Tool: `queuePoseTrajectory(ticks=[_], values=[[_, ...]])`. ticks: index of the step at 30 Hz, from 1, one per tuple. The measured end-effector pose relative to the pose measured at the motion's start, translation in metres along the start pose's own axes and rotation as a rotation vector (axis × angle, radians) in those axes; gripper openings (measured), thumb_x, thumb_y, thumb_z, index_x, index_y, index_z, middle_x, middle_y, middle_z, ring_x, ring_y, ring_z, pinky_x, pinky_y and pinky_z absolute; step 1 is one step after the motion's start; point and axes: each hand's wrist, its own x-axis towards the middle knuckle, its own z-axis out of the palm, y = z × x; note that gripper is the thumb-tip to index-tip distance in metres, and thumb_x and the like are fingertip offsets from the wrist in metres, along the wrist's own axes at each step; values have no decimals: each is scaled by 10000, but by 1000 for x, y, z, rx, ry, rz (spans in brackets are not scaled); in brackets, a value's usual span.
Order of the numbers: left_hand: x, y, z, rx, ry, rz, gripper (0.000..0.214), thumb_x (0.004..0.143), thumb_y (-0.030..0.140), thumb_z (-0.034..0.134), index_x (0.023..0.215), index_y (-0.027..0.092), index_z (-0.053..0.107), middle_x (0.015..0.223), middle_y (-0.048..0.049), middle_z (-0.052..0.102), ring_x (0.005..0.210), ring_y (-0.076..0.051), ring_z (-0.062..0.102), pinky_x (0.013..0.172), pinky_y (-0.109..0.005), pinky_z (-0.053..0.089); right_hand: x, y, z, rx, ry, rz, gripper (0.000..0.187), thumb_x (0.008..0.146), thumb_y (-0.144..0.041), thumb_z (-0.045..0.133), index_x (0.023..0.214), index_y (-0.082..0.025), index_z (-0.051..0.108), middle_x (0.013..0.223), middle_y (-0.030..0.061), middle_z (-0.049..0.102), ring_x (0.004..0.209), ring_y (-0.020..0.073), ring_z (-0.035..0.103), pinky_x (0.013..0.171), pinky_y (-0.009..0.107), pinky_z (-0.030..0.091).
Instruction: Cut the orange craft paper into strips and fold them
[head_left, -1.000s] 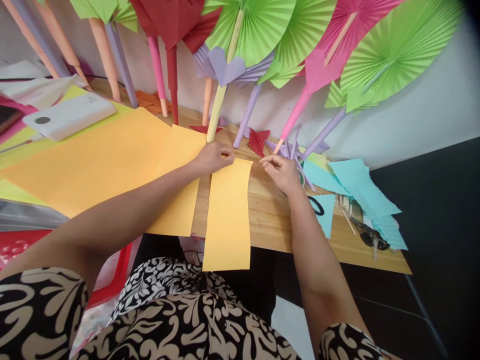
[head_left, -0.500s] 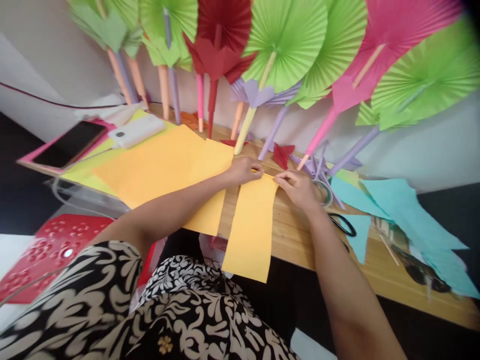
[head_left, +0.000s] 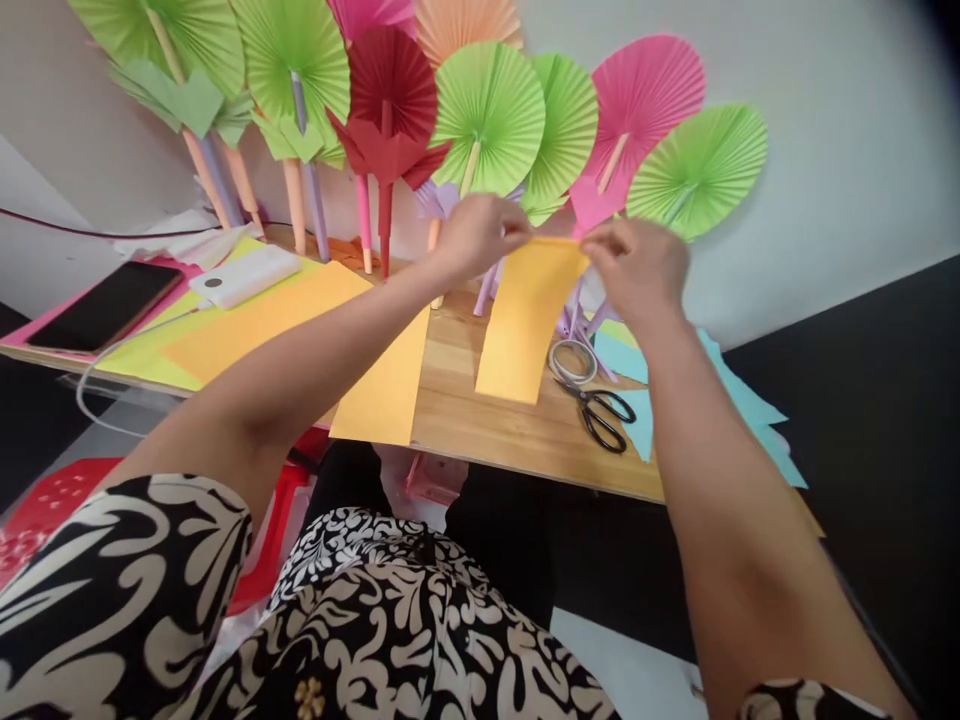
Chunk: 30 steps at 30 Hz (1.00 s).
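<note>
A narrow strip of orange paper [head_left: 525, 320] hangs in the air over the wooden table [head_left: 495, 430]. My left hand [head_left: 480, 232] pinches its top left corner and my right hand [head_left: 637, 265] pinches its top right corner, both closed on the paper's upper edge. The strip's lower end reaches down close to the tabletop. To its left a large orange sheet [head_left: 300, 330] lies flat on the table, partly under my left forearm.
Black scissors [head_left: 604, 412] and a tape ring [head_left: 571, 361] lie right of the strip. Pleated paper fans [head_left: 491, 120] on paper stems lean against the wall behind. Teal paper scraps [head_left: 742, 410] lie at the right; a white power bank [head_left: 244, 275] and a phone [head_left: 105, 305] at the left.
Both hands have lifted the orange strip off the table, raising its top edge up and away toward the fans. The camera has tilted upward.
</note>
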Motion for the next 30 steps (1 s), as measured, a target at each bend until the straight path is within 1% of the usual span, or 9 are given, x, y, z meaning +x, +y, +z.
queuePoseTrajectory(ticks=[2,4,7,9,10,14,17,20,30], values=[[7,37,-24,223,69,72,206,872,149,538,874,156,744,893,-28,720,935,-197,644,840,-335,430,5,-15,-36,-119,119,-72,266,1001,-347,587,1021,-137,749,1026,123,749,1035,263,643,888,398,430],[-3,67,-44,411,133,233,338,955,180,411,987,98,738,932,-23,698,1033,-205,629,902,-375,378,-8,-28,-66,-224,229,-184,318,1042,-390,513,1051,-166,738,1050,125,738,1078,288,631,926,430,424],[-46,86,-53,623,164,367,419,1045,308,357,1022,124,732,1124,-52,682,1158,-267,568,921,-442,344,-58,-39,-79,-320,284,-298,350,1062,-389,433,1085,-208,732,1108,138,713,1128,328,618,917,477,432],[-87,78,-41,658,142,417,468,1072,326,310,916,186,729,1060,-53,713,1035,-253,584,860,-436,370,-104,-40,-62,-253,349,-377,213,1005,-338,549,942,-255,735,1000,106,740,995,320,651,850,485,457],[-109,69,-30,657,119,425,422,1060,307,361,849,207,711,975,-41,716,963,-238,581,823,-416,374,-128,-39,-49,-186,314,-388,167,979,-303,589,884,-282,725,948,75,747,920,299,657,812,474,470],[-194,34,20,583,-66,410,284,975,169,532,709,212,621,729,1,629,743,-184,513,767,-365,392,-212,-41,8,39,-37,-261,164,970,-276,605,850,-323,706,881,26,741,801,265,650,724,445,492],[-233,22,40,476,-181,308,256,967,157,545,738,209,648,733,-12,653,752,-191,523,755,-369,394,-248,-44,33,179,-148,-127,175,974,-297,607,825,-331,693,850,22,712,781,256,642,697,423,488],[-247,22,45,394,-218,193,249,955,126,543,766,220,676,780,-26,698,770,-200,541,750,-381,389,-262,-45,41,268,-175,-26,177,979,-275,604,832,-299,700,844,34,697,808,248,631,731,416,480],[-251,24,47,251,-161,-26,156,953,210,615,817,223,689,857,-27,721,823,-204,577,757,-385,411,-266,-52,43,260,-159,130,171,963,-297,644,816,-257,722,872,33,706,858,227,617,794,397,428]])
